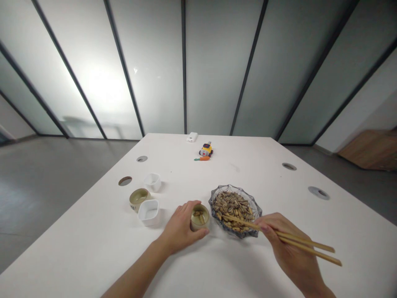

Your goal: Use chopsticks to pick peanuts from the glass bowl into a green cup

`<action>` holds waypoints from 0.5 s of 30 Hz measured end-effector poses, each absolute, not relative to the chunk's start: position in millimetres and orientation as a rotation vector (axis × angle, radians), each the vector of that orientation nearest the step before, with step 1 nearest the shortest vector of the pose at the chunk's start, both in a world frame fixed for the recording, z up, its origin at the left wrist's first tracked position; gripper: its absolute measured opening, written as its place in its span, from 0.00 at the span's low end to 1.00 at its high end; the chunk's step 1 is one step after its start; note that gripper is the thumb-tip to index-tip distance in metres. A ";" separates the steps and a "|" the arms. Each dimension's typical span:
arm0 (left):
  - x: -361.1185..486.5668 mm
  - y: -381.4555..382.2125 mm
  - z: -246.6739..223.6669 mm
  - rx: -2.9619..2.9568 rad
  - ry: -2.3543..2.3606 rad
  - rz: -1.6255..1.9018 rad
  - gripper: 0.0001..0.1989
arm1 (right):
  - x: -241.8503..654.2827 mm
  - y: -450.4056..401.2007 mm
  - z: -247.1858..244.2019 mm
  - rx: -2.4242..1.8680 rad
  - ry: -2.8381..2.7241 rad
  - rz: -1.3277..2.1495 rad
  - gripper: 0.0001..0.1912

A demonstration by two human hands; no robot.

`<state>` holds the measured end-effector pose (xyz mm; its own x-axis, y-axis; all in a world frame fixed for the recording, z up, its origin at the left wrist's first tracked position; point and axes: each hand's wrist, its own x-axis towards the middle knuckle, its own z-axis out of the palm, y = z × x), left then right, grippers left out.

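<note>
My left hand [182,225] is wrapped round a small ceramic cup [198,227] that stands on the table. A few brownish pieces, perhaps peanuts, lie at the bottom of this cup. In my right hand [287,244] is a pair of wooden chopsticks [305,243], their tips reaching down into a glass bowl [258,212] just right of the cup. Striped sunflower seeds [231,203] fill the back of the bowl, and yellowish-brown peanuts [237,224] lie at its front. Whether the tips pinch anything cannot be made out.
Left of my left hand stand two white plastic cups [149,221] and another ceramic cup [135,203]. Farther back are a toy car [206,150], a toy carrot [204,158] and a white box-like object [192,137]. Round holes pierce the white table [182,178] near both sides.
</note>
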<state>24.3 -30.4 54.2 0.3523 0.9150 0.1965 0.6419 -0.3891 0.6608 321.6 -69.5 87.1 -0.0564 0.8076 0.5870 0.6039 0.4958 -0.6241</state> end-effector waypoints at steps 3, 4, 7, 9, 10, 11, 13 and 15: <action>24.0 -30.1 53.6 2.149 1.349 0.759 0.32 | 322.2 -69.0 87.1 -1.210 -1.734 0.236 0.12; 23.9 -29.9 53.5 2.150 1.349 0.758 0.33 | 321.5 -69.0 87.6 -1.217 -1.730 0.228 0.13; 24.2 -29.6 53.7 2.148 1.349 0.755 0.33 | 317.9 -69.1 90.7 -1.243 -1.739 0.232 0.15; 24.5 -29.6 54.1 2.147 1.346 0.758 0.33 | 315.6 -69.3 93.2 -1.242 -1.753 0.250 0.15; 24.6 -29.6 54.3 2.146 1.343 0.760 0.32 | 314.8 -69.4 94.2 -1.237 -1.757 0.258 0.14; 24.6 -29.7 54.4 2.145 1.342 0.761 0.32 | 314.4 -69.5 95.0 -1.231 -1.761 0.265 0.14; 24.5 -29.9 54.3 2.140 1.343 0.763 0.32 | 314.7 -69.5 95.3 -1.228 -1.760 0.277 0.14; 24.1 -30.0 53.8 2.137 1.347 0.762 0.32 | 316.3 -69.1 94.5 -1.240 -1.751 0.275 0.14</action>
<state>24.1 -30.0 53.8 0.3548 0.9149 0.1927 0.6363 -0.3873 0.6672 316.3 -69.1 94.5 -0.0464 0.8285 0.5581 0.6175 0.4629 -0.6359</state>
